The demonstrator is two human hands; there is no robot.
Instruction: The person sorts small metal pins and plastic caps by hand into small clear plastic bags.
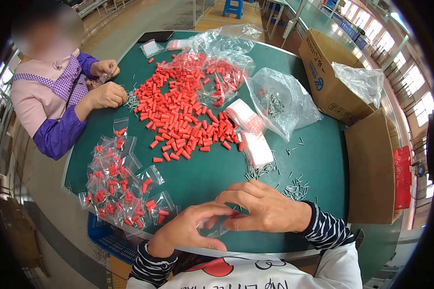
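Observation:
A small clear plastic bag (219, 229) is between my two hands near the table's front edge. My left hand (190, 229) curls around its left side, thumb stretched out below. My right hand (265, 207) is bent over from the right, its thumb by the bag. A speck of red shows between its fingers, but what they hold is mostly hidden. Beyond my hands lie red tapered plastic caps (178, 115) in a large heap. Stacks of flat empty bags (256, 148) and loose screws (295, 189) lie by my right hand. Filled bags (123, 180) are piled left.
Across the green table (217, 168), a co-worker's hands (106, 94) work beside more screws (131, 102). A large clear bag (284, 103) holds screws. Cardboard boxes (371, 168) stand along the right edge. A blue crate (111, 241) sits below the left front edge.

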